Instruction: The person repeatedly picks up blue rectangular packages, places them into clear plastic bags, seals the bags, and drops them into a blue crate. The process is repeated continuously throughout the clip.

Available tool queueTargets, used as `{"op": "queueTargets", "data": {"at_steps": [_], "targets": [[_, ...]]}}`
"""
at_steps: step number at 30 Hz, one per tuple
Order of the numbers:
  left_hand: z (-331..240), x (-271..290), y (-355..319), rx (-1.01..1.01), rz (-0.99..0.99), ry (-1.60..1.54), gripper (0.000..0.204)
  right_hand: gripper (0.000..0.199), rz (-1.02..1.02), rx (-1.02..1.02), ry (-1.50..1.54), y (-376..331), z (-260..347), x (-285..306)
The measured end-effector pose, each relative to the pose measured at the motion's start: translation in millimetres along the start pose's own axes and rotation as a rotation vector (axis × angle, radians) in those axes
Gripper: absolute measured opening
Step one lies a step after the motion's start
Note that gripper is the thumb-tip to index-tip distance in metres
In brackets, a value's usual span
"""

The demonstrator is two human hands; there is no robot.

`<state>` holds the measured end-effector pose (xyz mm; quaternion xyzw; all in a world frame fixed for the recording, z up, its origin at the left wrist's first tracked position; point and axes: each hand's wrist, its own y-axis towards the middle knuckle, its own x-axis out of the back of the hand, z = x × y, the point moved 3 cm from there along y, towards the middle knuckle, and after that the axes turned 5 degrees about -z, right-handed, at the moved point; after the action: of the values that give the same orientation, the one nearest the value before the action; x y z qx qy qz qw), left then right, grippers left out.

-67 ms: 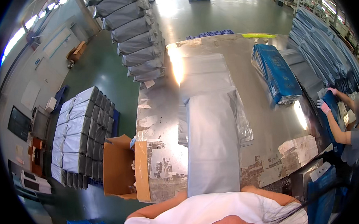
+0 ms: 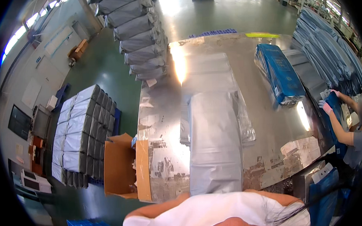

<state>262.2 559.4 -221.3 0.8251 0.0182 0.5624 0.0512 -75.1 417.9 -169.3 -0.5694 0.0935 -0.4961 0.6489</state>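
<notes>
Through the head view, the only one I have, I look down on a metal table [image 2: 266,133] with a long grey package [image 2: 215,144] at its near edge. It lies at twelve o'clock from both hands, its long axis running six to twelve, straight out from the body, and its far part rests over a pile of flat grey bags [image 2: 205,73].

Only slivers of the left hand [image 2: 184,197] and right hand [image 2: 249,191] show, at the package's near corners, the left toward eleven and the right toward one as I sight from the body. Neither hand is clearly nearer; they sit about evenly to each side of that end. I can't tell whether the fingers are spread, pressed together or pinching the grey film, since the white shirt [image 2: 217,206] and the package hide them.

From the hands, a blue package [image 2: 280,74] lies at one o'clock, tilted slightly toward eleven. An open carton [image 2: 119,166] stands between nine and ten, beside the table. A tall stack of grey bundles [image 2: 139,46] rises at eleven. At two o'clock I see a co-worker's gloved hand [image 2: 326,106] touching a blue bag [image 2: 335,122].
</notes>
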Motion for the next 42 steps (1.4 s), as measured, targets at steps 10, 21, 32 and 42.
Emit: {"op": "queueTargets", "data": {"at_steps": [10, 21, 32, 42], "targets": [[11, 4, 55, 0.603, 0.134, -0.429, 0.025, 0.021, -0.780, -0.221, 0.438, 25, -78, 51], [-4, -10, 29, 1.083, 0.082, -1.217, 0.016, 0.013, -1.322, 0.336, 0.157, 32, 58, 67], [-16, 3, 22, 0.805, 0.151, -1.217, 0.013, 0.018, -1.334, 0.553, 0.696, 114, 169, 76], [-13, 13, 34, 0.659, 0.260, -1.087, 0.013, 0.015, -1.346, 0.389, 0.742, 46, 93, 37]]}}
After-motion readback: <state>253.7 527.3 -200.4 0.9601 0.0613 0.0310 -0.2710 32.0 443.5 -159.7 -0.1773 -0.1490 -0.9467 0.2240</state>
